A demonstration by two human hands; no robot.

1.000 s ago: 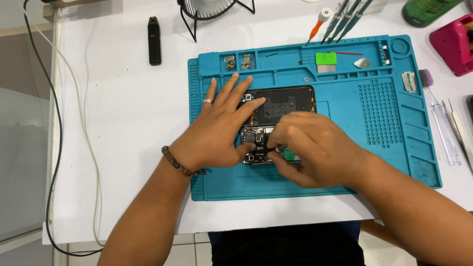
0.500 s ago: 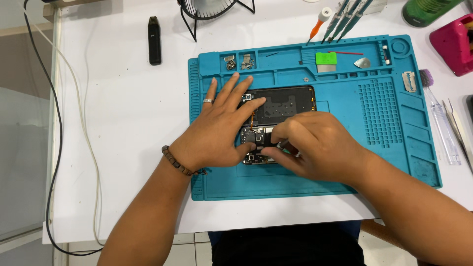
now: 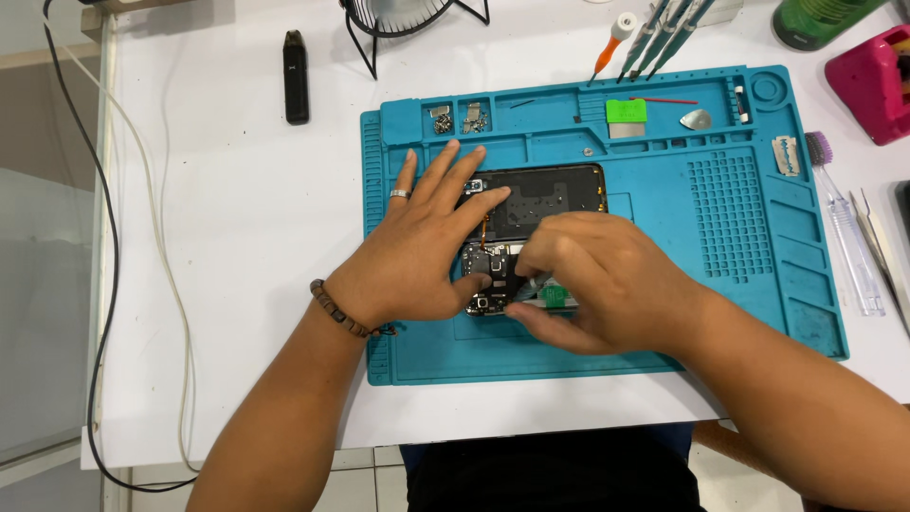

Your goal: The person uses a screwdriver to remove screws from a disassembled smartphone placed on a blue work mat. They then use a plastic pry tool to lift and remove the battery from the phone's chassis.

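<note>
An opened black phone (image 3: pixel 545 199) lies on a teal repair mat (image 3: pixel 739 284), its inner boards showing at the near end. My left hand (image 3: pixel 422 251), with a ring and a bead bracelet, rests flat on the phone's left side with fingers spread and the thumb on the board. My right hand (image 3: pixel 592 280) covers the phone's near right part, fingers pinched on a thin tool (image 3: pixel 531 286) whose tip touches the board. A small green part (image 3: pixel 557 297) peeks out under the right fingers.
The mat's top trays hold small metal parts (image 3: pixel 460 116), a green square (image 3: pixel 626 111) and a metal pick (image 3: pixel 697 119). Screwdrivers (image 3: pixel 654 33), a fan base (image 3: pixel 398 19), a black stick-shaped device (image 3: pixel 297 64), a pink box (image 3: pixel 872 81), tweezers (image 3: pixel 877 242) and a cable (image 3: pixel 104 237) lie around.
My right hand has shifted slightly up and left over the phone's board. The left hand has stayed pressed on the phone.
</note>
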